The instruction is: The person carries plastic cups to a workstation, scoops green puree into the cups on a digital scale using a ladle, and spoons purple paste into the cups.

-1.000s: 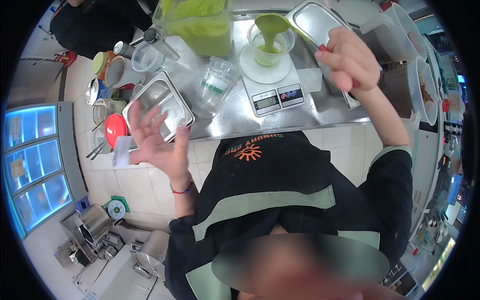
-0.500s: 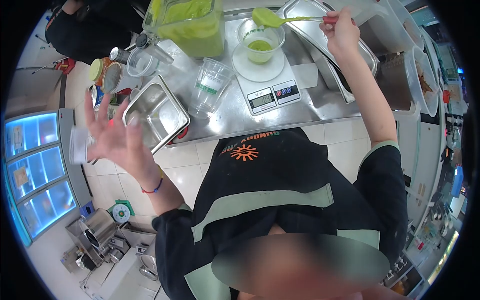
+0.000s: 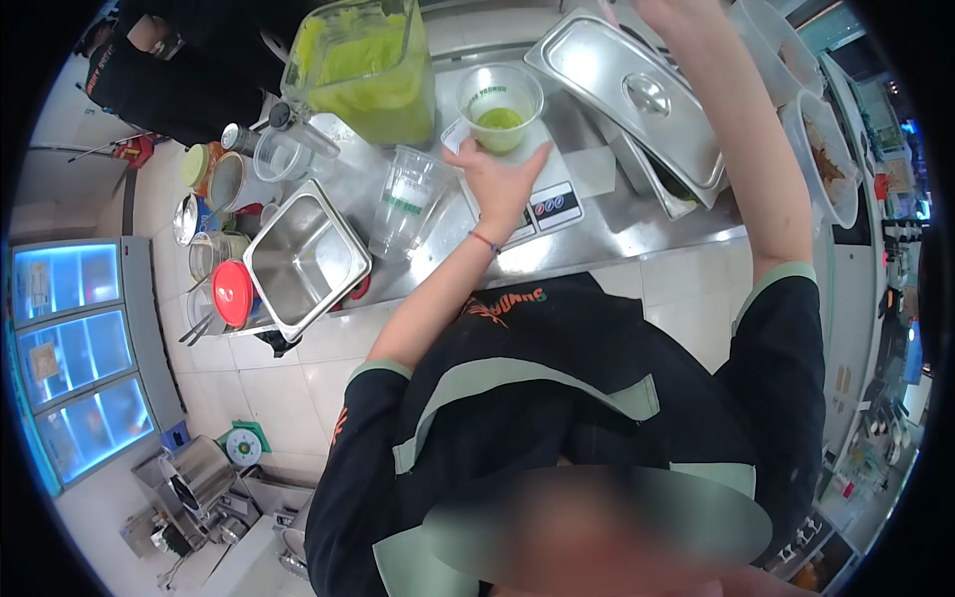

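head | cup [image 3: 499, 117] just ahead of spread left hand [image 3: 499, 187] | right hand [image 3: 682, 9] cropped, can't tell grip

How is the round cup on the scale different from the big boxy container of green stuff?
The cup is small and round, while the container is much bigger and squarish.
The cup has a little green stuff at the bottom; the container holds far more.
The cup sits on the scale; the container stands beside it.
Both are see-through and open on top.
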`<state>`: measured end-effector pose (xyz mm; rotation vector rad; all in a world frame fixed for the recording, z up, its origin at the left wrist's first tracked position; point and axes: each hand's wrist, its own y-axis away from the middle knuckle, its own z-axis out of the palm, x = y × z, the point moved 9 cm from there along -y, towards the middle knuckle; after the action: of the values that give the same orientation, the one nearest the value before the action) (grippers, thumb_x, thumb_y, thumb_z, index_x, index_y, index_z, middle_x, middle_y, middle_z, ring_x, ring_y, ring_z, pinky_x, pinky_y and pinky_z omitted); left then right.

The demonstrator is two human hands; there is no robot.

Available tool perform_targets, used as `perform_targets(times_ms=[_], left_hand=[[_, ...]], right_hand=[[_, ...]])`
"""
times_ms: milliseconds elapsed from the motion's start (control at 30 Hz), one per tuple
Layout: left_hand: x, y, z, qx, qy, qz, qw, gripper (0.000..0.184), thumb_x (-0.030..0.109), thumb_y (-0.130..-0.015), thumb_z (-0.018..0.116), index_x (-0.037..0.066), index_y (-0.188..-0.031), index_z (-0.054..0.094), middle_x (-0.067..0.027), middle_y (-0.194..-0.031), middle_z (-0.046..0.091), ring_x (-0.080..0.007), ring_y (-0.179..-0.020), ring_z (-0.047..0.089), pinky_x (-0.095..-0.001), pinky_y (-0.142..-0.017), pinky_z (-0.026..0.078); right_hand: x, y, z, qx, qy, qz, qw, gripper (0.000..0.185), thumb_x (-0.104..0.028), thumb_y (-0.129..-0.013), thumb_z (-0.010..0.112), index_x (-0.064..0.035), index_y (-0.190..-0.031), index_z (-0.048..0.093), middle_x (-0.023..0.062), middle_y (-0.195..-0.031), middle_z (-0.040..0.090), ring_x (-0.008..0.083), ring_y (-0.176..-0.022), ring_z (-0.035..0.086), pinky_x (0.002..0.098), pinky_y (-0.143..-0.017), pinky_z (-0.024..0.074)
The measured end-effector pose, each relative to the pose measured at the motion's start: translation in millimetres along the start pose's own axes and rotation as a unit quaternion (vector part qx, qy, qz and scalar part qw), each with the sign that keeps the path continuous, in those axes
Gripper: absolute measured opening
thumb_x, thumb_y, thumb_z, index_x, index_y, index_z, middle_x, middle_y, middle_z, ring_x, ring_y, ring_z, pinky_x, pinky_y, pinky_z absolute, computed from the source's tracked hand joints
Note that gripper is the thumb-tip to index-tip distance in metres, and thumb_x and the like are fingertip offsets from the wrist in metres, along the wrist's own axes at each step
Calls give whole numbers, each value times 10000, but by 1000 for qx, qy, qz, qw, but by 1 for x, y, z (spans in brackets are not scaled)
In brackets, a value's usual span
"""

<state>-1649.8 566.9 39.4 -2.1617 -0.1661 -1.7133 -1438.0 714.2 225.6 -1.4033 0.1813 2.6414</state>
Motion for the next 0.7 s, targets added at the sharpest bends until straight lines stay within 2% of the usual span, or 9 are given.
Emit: perform_targets(times_ms=[33, 100, 167, 233, 467, 533, 600, 633, 700], left_hand=[[-2, -11, 6, 4, 4, 7, 1000, 1001, 187, -619, 859, -99, -1264, 149, -236, -1310, 410, -305, -1194, 472, -392, -1029, 405], [-4, -34, 12, 29, 107, 28, 993, 964, 192, -654, 831, -67, -1229, 102, -237, -1242, 481, -305, -1126, 524, -390, -1011, 408], [-5, -62, 22, 40, 59, 45, 996, 988, 163, -643, 814, -76, -1260, 80, -224, -1203, 528, -315, -1098, 548, -376, -989, 415], [-8, -86, 23, 100, -2, 34, 994, 1039, 129, -606, 809, -77, -1290, 54, -217, -1190, 550, -336, -1089, 556, -365, -952, 434], [-9, -97, 22, 63, -48, -31, 996, 1038, 122, -628, 763, -74, -1371, 66, -262, -1152, 555, -386, -1067, 559, -394, -944, 441], [-13, -65, 7, 163, -82, 103, 978, 932, 115, -641, 770, -55, -1372, 217, -247, -1147, 548, -365, -1111, 531, -409, -971, 423], [35, -14, -36, 73, 76, 35, 994, 751, 115, -668, 764, -37, -1302, 392, -204, -1197, 535, -320, -1171, 492, -413, -1009, 383], [55, 3, -70, 77, 24, 139, 987, 683, 109, -689, 750, -27, -1276, 428, -176, -1190, 538, -299, -1176, 488, -410, -1017, 366], [86, 5, -147, 87, -133, 241, 957, 579, 82, -717, 721, -14, -1232, 476, -120, -1159, 547, -267, -1169, 491, -399, -1009, 351]], right_hand=[[-4, 6, 17, -27, -16, -11, 999, 319, -300, -985, 367, -75, -785, 473, 27, -646, 421, 104, -452, 336, 279, -449, 352], [-4, 16, 28, 29, -18, 0, 999, 342, -318, -988, 358, -68, -788, 477, 25, -630, 415, 113, -447, 337, 288, -450, 357], [-10, 19, 35, 56, 4, -2, 998, 356, -323, -992, 350, -62, -789, 480, 28, -629, 420, 119, -444, 340, 292, -451, 361], [-8, 3, 40, 0, -10, -4, 1000, 371, -339, -999, 350, -64, -787, 479, 32, -632, 429, 118, -443, 337, 292, -454, 363], [5, 0, 59, 25, 5, -5, 1000, 418, -388, -997, 384, -64, -766, 510, 37, -647, 443, 109, -449, 347, 283, -466, 389], [15, -3, 74, 8, 9, -10, 1000, 416, -384, -996, 389, -57, -771, 514, 40, -653, 445, 110, -452, 353, 284, -468, 393], [19, -8, 80, -10, 8, -36, 999, 431, -380, -992, 409, -35, -762, 530, 57, -649, 480, 113, -460, 406, 275, -454, 389], [26, -14, 81, -11, 6, -36, 999, 431, -380, -992, 409, -35, -762, 530, 57, -649, 480, 113, -460, 406, 275, -454, 389], [37, -25, 86, -6, 57, -63, 996, 453, -386, -985, 426, -28, -736, 548, 80, -639, 524, 128, -459, 456, 263, -432, 386]])
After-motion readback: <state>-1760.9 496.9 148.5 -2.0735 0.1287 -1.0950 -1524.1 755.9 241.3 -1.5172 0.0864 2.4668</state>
